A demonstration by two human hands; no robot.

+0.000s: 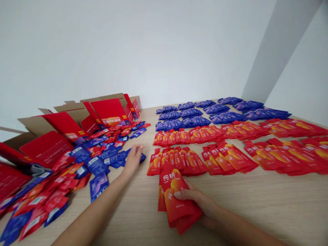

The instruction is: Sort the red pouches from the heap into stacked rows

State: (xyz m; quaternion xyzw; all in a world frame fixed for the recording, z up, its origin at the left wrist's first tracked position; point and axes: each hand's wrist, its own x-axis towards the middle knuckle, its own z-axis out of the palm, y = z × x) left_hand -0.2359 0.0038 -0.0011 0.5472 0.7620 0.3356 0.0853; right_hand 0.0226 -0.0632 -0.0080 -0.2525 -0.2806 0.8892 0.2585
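My right hand [202,201] grips a small stack of red pouches [176,201] with orange fruit prints and white lettering, thumb on top. The stack is held over the near side of the table, just in front of the red row. On the left, my left hand [133,158] rests over the right edge of a mixed heap, its fingers reaching forward. A dark blue pouch [142,158] lies under and beside that hand. More blue pouches [98,165] and red pouches [55,189] are jumbled in the heap, many with pale label sides up.
Opened red cartons [107,111] with brown flaps stand along the left, behind the heap. Overlapping blue pouches [196,121] form rows at the back right. Rows of red pouches [230,159] lie in front of them on the wooden table [138,218]. A white wall [179,51] rises behind.
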